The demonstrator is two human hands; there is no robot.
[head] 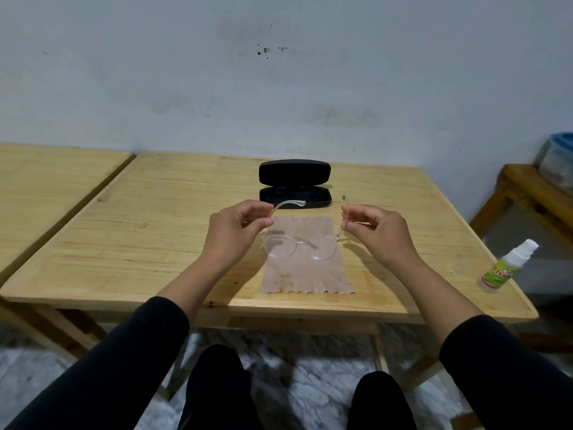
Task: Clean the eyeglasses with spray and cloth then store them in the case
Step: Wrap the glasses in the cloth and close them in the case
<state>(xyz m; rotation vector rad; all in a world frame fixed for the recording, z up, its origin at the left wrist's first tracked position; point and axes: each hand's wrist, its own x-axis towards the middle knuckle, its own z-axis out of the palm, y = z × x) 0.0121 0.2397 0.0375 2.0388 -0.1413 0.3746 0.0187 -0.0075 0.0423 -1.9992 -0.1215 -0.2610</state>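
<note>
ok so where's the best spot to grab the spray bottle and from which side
Probably the spray bottle is best gripped around its labelled body, below the white nozzle cap, where it is widest. It leans near the table's right edge, so come from its left with the right hand, which is closest but currently holds a temple of the eyeglasses.

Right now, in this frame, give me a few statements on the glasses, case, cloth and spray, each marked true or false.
1. The black hard-shell glasses case lies open. True.
2. The clear-framed eyeglasses sit inside the case. False: held above the tan cleaning cloth.
3. The left hand and right hand each grip a temple. True.
4. The right hand holds the small white-capped spray bottle. False: it stands on the wooden table, untouched.
</note>
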